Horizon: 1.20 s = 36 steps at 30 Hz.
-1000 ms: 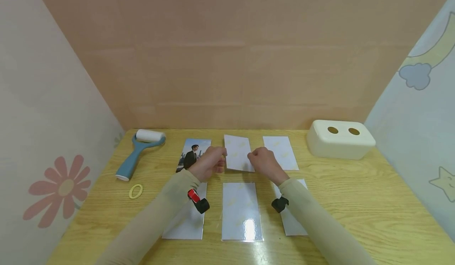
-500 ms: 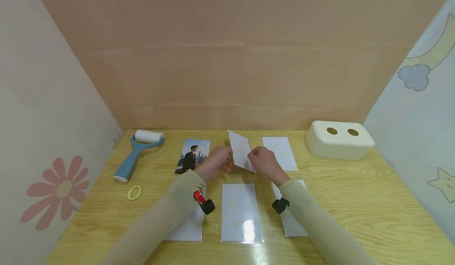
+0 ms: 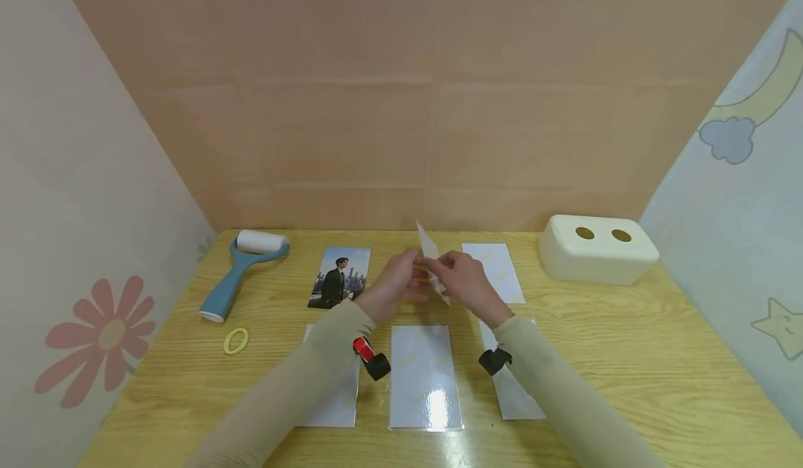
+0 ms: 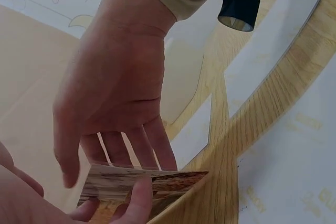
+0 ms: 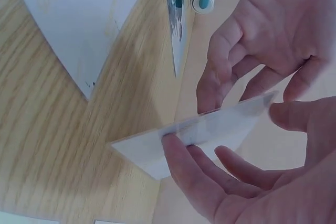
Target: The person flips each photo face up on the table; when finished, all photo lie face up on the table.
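Observation:
A photo card [image 3: 428, 243] stands tilted, nearly edge-on, above the back middle of the table. My right hand [image 3: 470, 283] pinches it by its edge; in the right wrist view the fingertips [image 5: 170, 142] lie on its pale back. The card's printed side [image 4: 176, 183], brown and reddish, shows in the left wrist view. Just left of the card is my left hand [image 3: 394, 283], its fingers [image 4: 137, 145] extended behind the card and its thumb apart from it. Whether those fingers touch the card I cannot tell.
Left of the hands lies a face-up photo [image 3: 335, 290] of a suited person. Face-down cards lie at back right [image 3: 493, 273] and in the front row [image 3: 422, 374]. A blue-handled roller [image 3: 231, 287], yellow ring [image 3: 228, 341] and cream box [image 3: 596, 259] stand around them.
The card has swung from nearly facing me to almost edge-on, its left side lifting. My left hand has moved right and its fingers have loosened from the card; my right hand keeps hold.

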{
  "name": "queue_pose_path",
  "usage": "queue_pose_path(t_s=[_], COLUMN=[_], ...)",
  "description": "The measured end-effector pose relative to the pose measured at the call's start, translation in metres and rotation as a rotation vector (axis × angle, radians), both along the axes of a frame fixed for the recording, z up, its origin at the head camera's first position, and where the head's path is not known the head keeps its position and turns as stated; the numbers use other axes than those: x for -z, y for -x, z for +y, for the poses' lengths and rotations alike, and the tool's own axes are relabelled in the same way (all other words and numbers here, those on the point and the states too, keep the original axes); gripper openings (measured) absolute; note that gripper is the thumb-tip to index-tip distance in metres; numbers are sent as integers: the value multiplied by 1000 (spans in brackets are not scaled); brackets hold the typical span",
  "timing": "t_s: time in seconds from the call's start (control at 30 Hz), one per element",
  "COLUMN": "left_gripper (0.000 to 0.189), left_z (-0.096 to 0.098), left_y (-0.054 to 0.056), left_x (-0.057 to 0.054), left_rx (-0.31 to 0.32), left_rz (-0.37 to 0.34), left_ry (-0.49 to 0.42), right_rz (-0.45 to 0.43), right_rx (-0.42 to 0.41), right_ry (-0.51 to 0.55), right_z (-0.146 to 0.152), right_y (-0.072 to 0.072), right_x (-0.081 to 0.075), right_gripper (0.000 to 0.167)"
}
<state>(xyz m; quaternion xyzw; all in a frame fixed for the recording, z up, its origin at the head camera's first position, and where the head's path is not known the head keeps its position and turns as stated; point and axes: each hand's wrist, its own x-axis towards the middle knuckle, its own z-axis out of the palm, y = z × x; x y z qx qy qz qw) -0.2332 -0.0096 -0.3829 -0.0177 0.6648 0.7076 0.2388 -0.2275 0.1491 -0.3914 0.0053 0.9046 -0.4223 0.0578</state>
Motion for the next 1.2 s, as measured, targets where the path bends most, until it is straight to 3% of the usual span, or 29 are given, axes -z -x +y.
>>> queue_pose_path(t_s=[0.27, 0.57, 0.8, 0.97, 1.2], left_gripper=[48, 39, 38, 39, 44], left_z=[3, 2, -1, -7, -13], left_y=[2, 3, 4, 5, 6], left_x=[3, 7, 11, 11, 13], left_rx=[31, 74, 65, 54, 26], left_rz=[6, 3, 0, 5, 43], left_ry=[-40, -42, 19, 61, 86], right_rz=[-3, 51, 103, 127, 116], right_rx=[38, 73, 127, 147, 158], right_ry=[106, 184, 267, 382, 506], right_z=[-1, -3, -4, -3, -3], right_y=[-1, -4, -8, -8, -8], right_x=[-4, -4, -9, -13, -11], right_gripper=[42, 35, 37, 35, 35])
